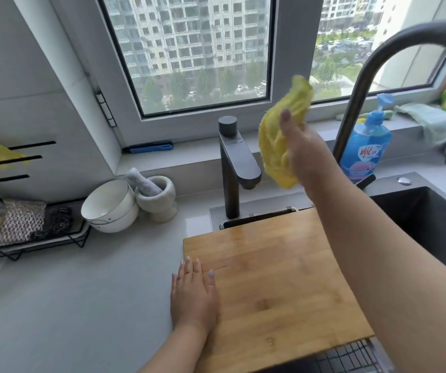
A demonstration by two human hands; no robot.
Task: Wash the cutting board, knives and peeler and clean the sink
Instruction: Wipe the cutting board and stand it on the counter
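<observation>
A wooden cutting board (275, 286) lies flat across the left part of the dark sink (431, 224). My left hand (193, 294) rests flat, fingers straight, on the board's left edge. My right hand (301, 146) is raised over the back of the sink and grips a crumpled yellow cloth (281, 141) in the air. No knife or peeler shows in this view.
A short dark tap (234, 168) and a tall curved faucet (377, 71) stand behind the sink. A blue detergent bottle (365, 144) stands at the sill. White bowls (108, 205), a mortar with pestle (157, 197) and a black rack (28, 227) occupy the left counter.
</observation>
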